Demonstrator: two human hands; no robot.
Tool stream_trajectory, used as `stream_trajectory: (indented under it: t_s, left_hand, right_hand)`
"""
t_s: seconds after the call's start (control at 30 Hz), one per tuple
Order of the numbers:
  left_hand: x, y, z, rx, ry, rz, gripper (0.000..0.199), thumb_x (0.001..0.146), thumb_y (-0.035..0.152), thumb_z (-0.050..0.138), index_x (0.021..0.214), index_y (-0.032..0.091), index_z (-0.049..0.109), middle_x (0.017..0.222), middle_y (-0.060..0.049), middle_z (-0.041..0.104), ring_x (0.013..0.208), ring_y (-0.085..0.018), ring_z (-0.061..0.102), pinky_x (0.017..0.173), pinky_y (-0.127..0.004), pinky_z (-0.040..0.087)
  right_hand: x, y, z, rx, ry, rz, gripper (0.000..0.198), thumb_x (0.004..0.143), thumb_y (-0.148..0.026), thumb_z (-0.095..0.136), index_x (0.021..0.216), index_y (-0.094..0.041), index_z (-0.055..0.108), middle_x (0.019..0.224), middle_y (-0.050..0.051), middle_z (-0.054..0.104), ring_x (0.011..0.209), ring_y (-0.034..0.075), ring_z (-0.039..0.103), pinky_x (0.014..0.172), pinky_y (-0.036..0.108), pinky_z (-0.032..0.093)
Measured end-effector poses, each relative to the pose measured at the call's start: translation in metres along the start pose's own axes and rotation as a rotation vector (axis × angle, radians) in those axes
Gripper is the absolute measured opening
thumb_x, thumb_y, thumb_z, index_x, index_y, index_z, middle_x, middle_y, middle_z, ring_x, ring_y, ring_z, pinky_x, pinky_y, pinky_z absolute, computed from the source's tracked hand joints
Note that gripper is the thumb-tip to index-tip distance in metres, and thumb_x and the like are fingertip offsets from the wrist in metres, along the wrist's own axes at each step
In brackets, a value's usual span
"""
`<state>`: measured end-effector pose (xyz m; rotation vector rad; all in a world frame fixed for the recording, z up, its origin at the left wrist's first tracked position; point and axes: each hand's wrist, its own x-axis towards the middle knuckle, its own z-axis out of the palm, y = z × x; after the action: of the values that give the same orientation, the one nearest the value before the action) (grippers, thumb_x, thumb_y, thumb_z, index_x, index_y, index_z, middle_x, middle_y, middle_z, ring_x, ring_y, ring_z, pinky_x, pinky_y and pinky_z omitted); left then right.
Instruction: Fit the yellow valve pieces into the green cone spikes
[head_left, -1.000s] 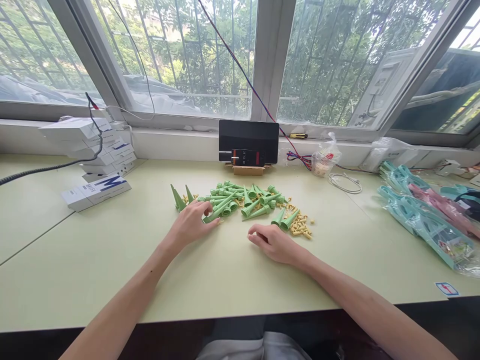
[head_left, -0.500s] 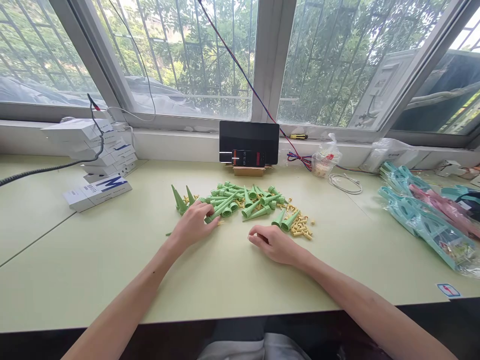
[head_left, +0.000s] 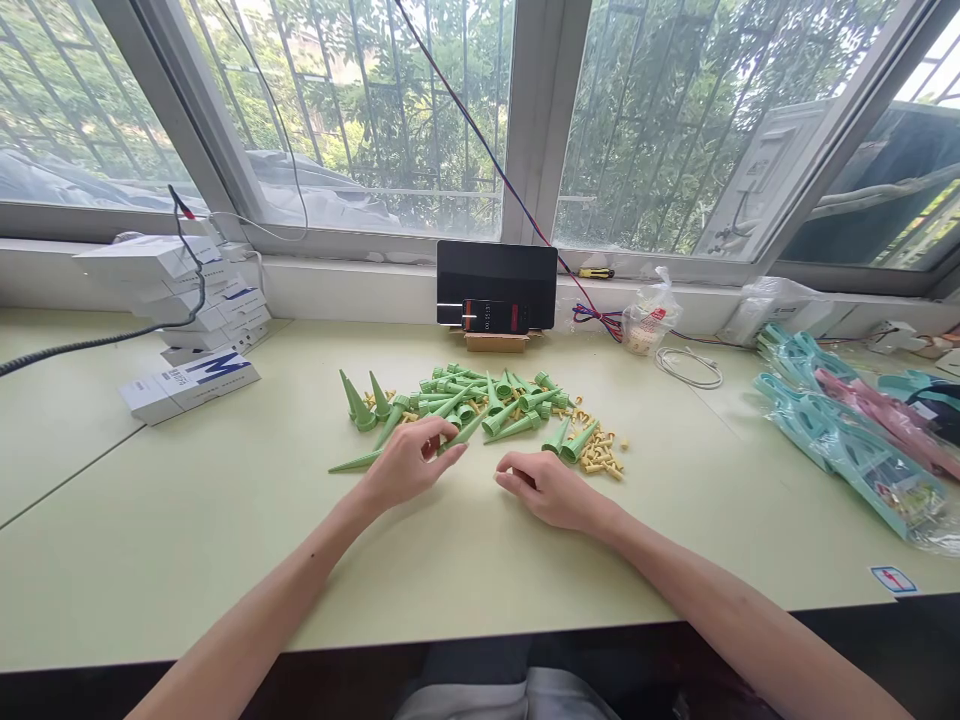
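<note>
Green cone spike (head_left: 461, 432), likely light, stiff plastic, best gripped mid-shaft, sits pinched in the left hand (head_left: 409, 470) at the pile (head_left: 487, 400) edge on the table (head_left: 187, 520). Right hand (head_left: 551, 488) rests nearby, loosely curled, holding nothing visible.

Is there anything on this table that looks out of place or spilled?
Nothing is damaged. The green cones and small yellow parts lie in a loose, scattered heap, and the white boxes are stacked askew.

2 hands (head_left: 409, 465), 1 heap of green cones (head_left: 480, 400), 1 tablet (head_left: 496, 285), 1 phone (head_left: 495, 317), 1 white cable (head_left: 688, 366)
</note>
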<state>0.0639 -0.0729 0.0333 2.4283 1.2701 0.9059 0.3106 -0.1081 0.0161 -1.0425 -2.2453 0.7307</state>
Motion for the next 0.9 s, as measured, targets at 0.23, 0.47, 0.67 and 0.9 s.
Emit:
stream_trajectory:
  t_s: [0.23,0.47,0.67,0.9]
  left_hand:
    - [-0.001,0.012,0.014,-0.22,-0.164,-0.044,0.02,0.09,0.038,0.059,0.087,0.019,0.065,0.083,-0.002,0.065,0.065,-0.013,0.054,0.057,-0.022,0.047]
    - [-0.001,0.011,0.02,-0.398,-0.205,-0.148,0.026,0.093,0.043,0.054,0.09,0.018,0.06,0.077,0.0,0.056,0.064,-0.012,0.051,0.053,-0.021,0.044]
    - [-0.002,0.01,0.023,-0.374,-0.178,-0.114,0.021,0.095,0.039,0.052,0.092,0.019,0.058,0.081,0.001,0.056,0.065,-0.011,0.049,0.055,-0.021,0.043]
    - [-0.001,0.009,0.025,-0.282,-0.124,-0.066,0.013,0.093,0.03,0.053,0.092,0.019,0.06,0.087,-0.001,0.059,0.07,-0.013,0.055,0.059,-0.023,0.048]
  right_hand:
    - [0.0,-0.002,-0.001,-0.003,0.008,0.002,0.02,0.1,-0.027,0.049,0.091,-0.017,0.064,0.07,-0.001,0.058,0.062,0.012,0.049,0.062,0.023,0.035]
    - [0.0,-0.002,-0.001,-0.008,0.004,0.001,0.019,0.099,-0.027,0.05,0.09,-0.017,0.064,0.068,-0.002,0.055,0.06,0.012,0.046,0.06,0.023,0.035]
    - [0.0,-0.001,0.0,-0.024,0.003,-0.004,0.02,0.1,-0.028,0.05,0.09,-0.018,0.064,0.066,-0.003,0.054,0.059,0.012,0.045,0.06,0.023,0.035]
    - [0.0,0.0,0.0,-0.036,0.003,-0.005,0.021,0.1,-0.029,0.049,0.091,-0.018,0.065,0.069,-0.001,0.058,0.061,0.012,0.047,0.063,0.023,0.036]
